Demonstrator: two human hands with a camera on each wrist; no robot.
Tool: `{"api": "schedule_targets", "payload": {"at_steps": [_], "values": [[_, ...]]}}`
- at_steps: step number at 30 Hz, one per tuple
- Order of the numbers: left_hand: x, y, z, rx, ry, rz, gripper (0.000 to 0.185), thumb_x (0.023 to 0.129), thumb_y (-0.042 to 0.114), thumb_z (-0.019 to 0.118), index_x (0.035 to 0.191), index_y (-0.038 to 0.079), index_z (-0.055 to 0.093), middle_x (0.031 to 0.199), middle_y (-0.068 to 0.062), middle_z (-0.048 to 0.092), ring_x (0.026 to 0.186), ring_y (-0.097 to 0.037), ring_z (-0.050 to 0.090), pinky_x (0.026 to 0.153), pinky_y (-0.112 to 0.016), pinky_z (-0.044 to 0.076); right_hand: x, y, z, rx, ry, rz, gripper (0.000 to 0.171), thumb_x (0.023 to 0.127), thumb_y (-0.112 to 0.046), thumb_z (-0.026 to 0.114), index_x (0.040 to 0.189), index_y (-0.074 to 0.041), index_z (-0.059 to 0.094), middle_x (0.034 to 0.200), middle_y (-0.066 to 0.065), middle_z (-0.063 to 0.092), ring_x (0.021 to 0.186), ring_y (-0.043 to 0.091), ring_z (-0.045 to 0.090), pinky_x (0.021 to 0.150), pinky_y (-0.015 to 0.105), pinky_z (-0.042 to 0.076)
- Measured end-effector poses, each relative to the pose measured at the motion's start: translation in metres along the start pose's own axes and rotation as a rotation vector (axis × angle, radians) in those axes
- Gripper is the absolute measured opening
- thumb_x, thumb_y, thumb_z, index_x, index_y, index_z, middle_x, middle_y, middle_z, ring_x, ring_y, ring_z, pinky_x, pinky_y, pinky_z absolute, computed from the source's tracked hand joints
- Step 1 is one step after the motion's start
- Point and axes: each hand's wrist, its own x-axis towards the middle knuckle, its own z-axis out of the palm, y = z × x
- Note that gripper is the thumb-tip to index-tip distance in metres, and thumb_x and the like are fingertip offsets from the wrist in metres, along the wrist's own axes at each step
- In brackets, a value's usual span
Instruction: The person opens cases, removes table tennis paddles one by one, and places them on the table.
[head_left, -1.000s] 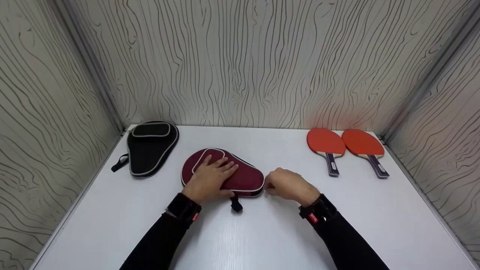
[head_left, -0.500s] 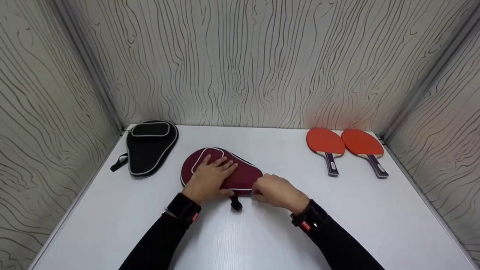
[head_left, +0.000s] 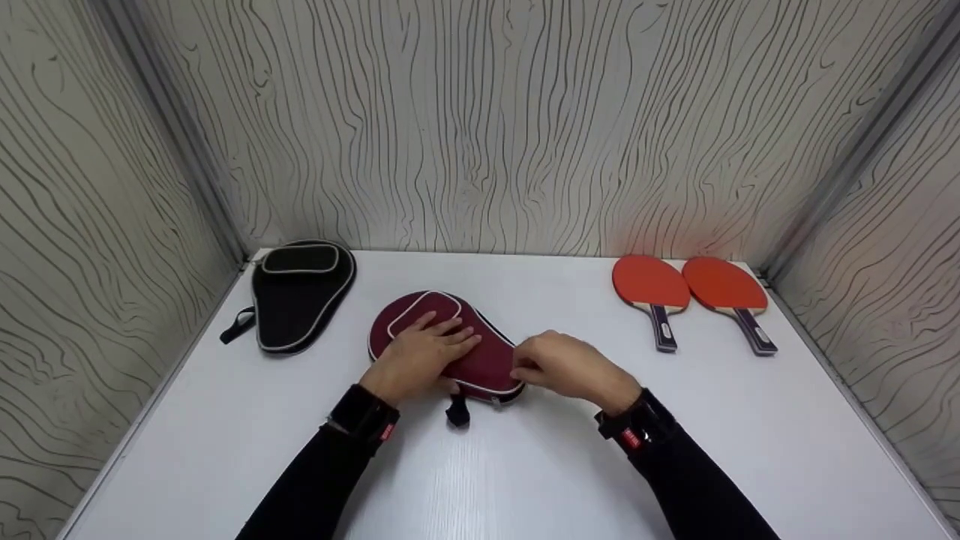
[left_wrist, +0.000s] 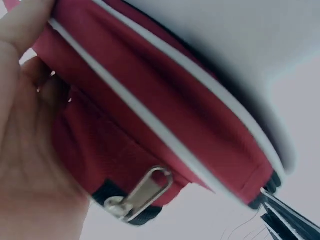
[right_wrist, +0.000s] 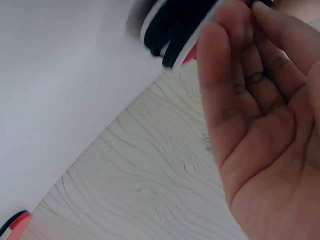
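A maroon table tennis paddle case (head_left: 484, 364) with white piping lies flat, its narrow end to the right. My left hand (head_left: 424, 356) rests on it, fingers spread across its top, by the pocket outline. A short black strap (head_left: 457, 412) sticks out near the thumb. At the narrow end hovers my right hand (head_left: 566, 364), its fingers loosely bent and tips overlapping the case's edge. A small zip pull (head_left: 496, 402) shows on the near side, away from those fingers. In the left wrist view, a metal zip pull (left_wrist: 150, 192) is seen close up.
On the left at the back lies a black paddle case (head_left: 300, 300) with its own strap (head_left: 238, 325). Two red paddles, a left one (head_left: 651, 281) and a right one (head_left: 725, 283), lie side by side at the back right. Patterned walls (head_left: 480, 127) enclose the white table (head_left: 480, 480).
My right hand went left along the near edge, then came back up and right, leaving the zip pull in sight. The maroon case has turned slightly, its narrow end swinging nearer me.
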Motion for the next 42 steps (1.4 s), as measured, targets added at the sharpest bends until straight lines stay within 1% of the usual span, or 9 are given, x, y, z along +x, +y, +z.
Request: {"api": "schedule_targets", "payload": {"at_steps": [5,9,16,21,25,27,30,36,42], "values": [[0.0,0.0,-0.004,0.044,0.006,0.133,0.087,0.097,0.031,0.096,0.175,0.023,0.058,0.179,0.006,0.06,0.176,-0.022,0.046,0.146,-0.05,0.039,-0.003,0.02,-0.008,-0.073,0.101,0.029,0.007,0.11,-0.013,0.081,0.107,-0.012,0.087,0.101,0.001,0.083,0.09,0.013,0.075,0.08,0.035,0.066],[0.001,-0.001,-0.005,0.09,0.037,0.222,0.078,0.101,0.008,0.087,0.173,0.027,0.062,0.177,0.008,0.062,0.174,-0.021,0.05,0.144,-0.049,0.043,-0.003,0.032,-0.007,-0.104,0.115,0.042,0.007,0.11,-0.014,0.08,0.113,-0.011,0.087,0.108,0.003,0.085,0.101,0.021,0.082,0.088,0.042,0.07],[0.002,-0.004,-0.006,0.187,0.081,0.266,0.06,0.114,0.01,0.067,0.169,0.033,0.065,0.173,0.01,0.067,0.17,-0.016,0.055,0.142,-0.043,0.046,-0.004,0.042,-0.007,-0.057,0.108,0.051,0.014,0.112,-0.015,0.079,0.121,-0.009,0.088,0.118,0.005,0.087,0.115,0.03,0.084,0.1,0.051,0.07],[-0.004,-0.003,-0.014,0.176,0.082,0.203,0.061,0.107,0.02,0.079,0.166,0.031,0.069,0.169,0.008,0.071,0.166,-0.017,0.06,0.139,-0.042,0.05,-0.004,0.046,-0.007,-0.048,0.094,0.08,0.016,0.112,-0.016,0.079,0.123,-0.009,0.088,0.119,0.005,0.088,0.117,0.028,0.084,0.104,0.051,0.07],[-0.011,0.005,-0.029,-0.057,0.033,0.075,0.065,0.097,0.029,0.091,0.16,0.023,0.075,0.169,-0.001,0.072,0.16,-0.023,0.066,0.127,-0.049,0.061,-0.004,0.05,-0.007,-0.056,0.086,0.09,0.016,0.112,-0.015,0.079,0.123,-0.008,0.088,0.119,0.005,0.089,0.118,0.028,0.085,0.105,0.052,0.07],[-0.012,0.013,-0.036,-0.175,0.019,0.013,0.062,0.101,0.036,0.089,0.159,0.019,0.075,0.169,-0.007,0.071,0.157,-0.026,0.069,0.121,-0.051,0.065,-0.004,0.051,-0.008,-0.055,0.084,0.098,0.016,0.111,-0.015,0.08,0.123,-0.008,0.088,0.119,0.006,0.089,0.118,0.029,0.085,0.105,0.053,0.07],[-0.011,0.03,-0.042,-0.254,-0.009,-0.04,0.066,0.108,0.05,0.084,0.163,0.016,0.071,0.171,-0.013,0.068,0.155,-0.029,0.071,0.119,-0.051,0.067,-0.004,0.052,-0.008,-0.07,0.084,0.103,0.016,0.111,-0.016,0.08,0.122,-0.009,0.089,0.119,0.005,0.089,0.118,0.029,0.085,0.104,0.052,0.07],[-0.004,0.065,-0.037,-0.175,-0.107,-0.06,0.09,0.104,0.073,0.079,0.173,0.02,0.061,0.177,-0.012,0.062,0.163,-0.036,0.064,0.124,-0.051,0.064,-0.004,0.054,-0.006,-0.082,0.079,0.111,0.017,0.112,-0.017,0.08,0.122,-0.009,0.09,0.12,0.006,0.09,0.12,0.03,0.086,0.104,0.053,0.07],[-0.001,0.072,-0.027,-0.115,-0.091,-0.055,0.089,0.1,0.062,0.087,0.172,0.018,0.061,0.178,-0.014,0.061,0.163,-0.041,0.063,0.122,-0.05,0.066,-0.004,0.054,-0.002,-0.073,0.076,0.115,0.018,0.112,-0.017,0.08,0.124,-0.008,0.09,0.122,0.006,0.091,0.122,0.03,0.086,0.106,0.054,0.07]]}}
